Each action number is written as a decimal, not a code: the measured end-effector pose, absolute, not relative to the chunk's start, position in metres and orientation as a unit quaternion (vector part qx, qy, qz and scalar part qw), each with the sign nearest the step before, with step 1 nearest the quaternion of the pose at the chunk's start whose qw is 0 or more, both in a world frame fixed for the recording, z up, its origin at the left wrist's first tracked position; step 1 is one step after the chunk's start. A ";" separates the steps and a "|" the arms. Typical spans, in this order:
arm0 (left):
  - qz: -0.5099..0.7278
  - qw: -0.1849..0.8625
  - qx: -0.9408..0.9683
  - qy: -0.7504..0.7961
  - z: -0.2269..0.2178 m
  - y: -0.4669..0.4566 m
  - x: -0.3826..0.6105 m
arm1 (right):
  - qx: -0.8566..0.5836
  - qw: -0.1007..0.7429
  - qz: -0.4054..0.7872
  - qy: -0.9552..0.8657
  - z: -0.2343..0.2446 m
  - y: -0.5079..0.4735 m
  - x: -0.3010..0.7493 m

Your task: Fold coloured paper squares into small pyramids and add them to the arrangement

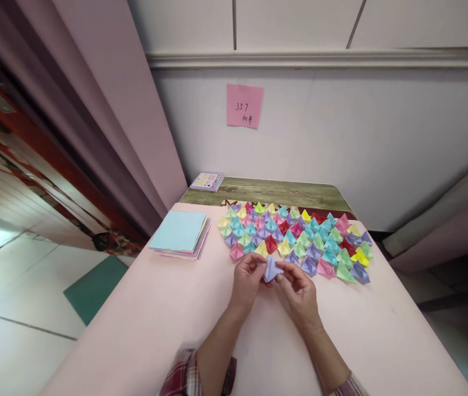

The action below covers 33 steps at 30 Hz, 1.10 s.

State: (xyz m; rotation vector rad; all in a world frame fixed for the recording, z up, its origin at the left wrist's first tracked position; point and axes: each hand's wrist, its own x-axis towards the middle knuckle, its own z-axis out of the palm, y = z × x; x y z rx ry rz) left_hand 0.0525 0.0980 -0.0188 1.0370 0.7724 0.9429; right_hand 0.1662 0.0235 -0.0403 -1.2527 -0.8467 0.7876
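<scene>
Between my two hands, a small piece of folded lavender paper (272,268) is held up just over the table. My left hand (249,278) pinches its left side between thumb and fingers. On the right side, my right hand (299,292) grips it in the same way. Some of its edges are hidden behind the fingertips. Right behind the hands, many folded paper boats (299,248) stand in close rows, in blue, green, yellow, pink, red and purple.
A stack of square coloured paper (178,231), light blue on top, lies at the table's left. A small printed pack (207,181) sits at the back left corner. The pale pink table (362,335) reaches the wall, where a pink note (244,106) hangs. A green sheet (94,289) is down at the left.
</scene>
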 end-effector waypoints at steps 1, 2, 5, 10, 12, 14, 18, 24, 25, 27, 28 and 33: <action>0.417 0.702 0.466 0.341 -0.018 0.098 0.052 | -0.553 0.659 0.349 -0.372 -0.040 0.023 0.167; 0.409 0.709 0.467 0.335 -0.017 0.099 0.051 | -0.554 0.658 0.348 -0.373 -0.040 0.023 0.167; 0.376 0.738 0.471 0.303 -0.014 0.101 0.046 | -0.564 0.657 0.335 -0.372 -0.038 0.023 0.169; 0.318 0.769 0.497 0.248 -0.012 0.104 0.041 | -0.571 0.679 0.334 -0.319 -0.041 0.024 0.174; 0.312 0.768 0.502 0.247 -0.012 0.104 0.041 | -0.577 0.683 0.334 -0.299 -0.043 0.024 0.175; 0.312 0.764 0.506 0.251 -0.013 0.103 0.042 | -0.583 0.687 0.324 -0.291 -0.044 0.025 0.175; 0.336 0.743 0.515 0.264 -0.016 0.104 0.044 | -0.576 0.688 0.306 -0.317 -0.044 0.025 0.173; 0.395 0.687 0.556 0.250 -0.019 0.109 0.043 | -0.587 0.654 0.255 -0.403 -0.044 0.024 0.171; 0.397 0.685 0.564 0.236 -0.020 0.109 0.043 | -0.599 0.648 0.233 -0.410 -0.044 0.024 0.172; 0.396 0.684 0.573 0.217 -0.020 0.110 0.042 | -0.612 0.636 0.207 -0.422 -0.045 0.024 0.174; 0.394 0.685 0.574 0.214 -0.021 0.111 0.041 | -0.612 0.632 0.202 -0.430 -0.045 0.024 0.176; 0.373 0.689 0.574 0.238 -0.021 0.111 0.039 | -0.582 0.630 0.226 -0.462 -0.046 0.025 0.185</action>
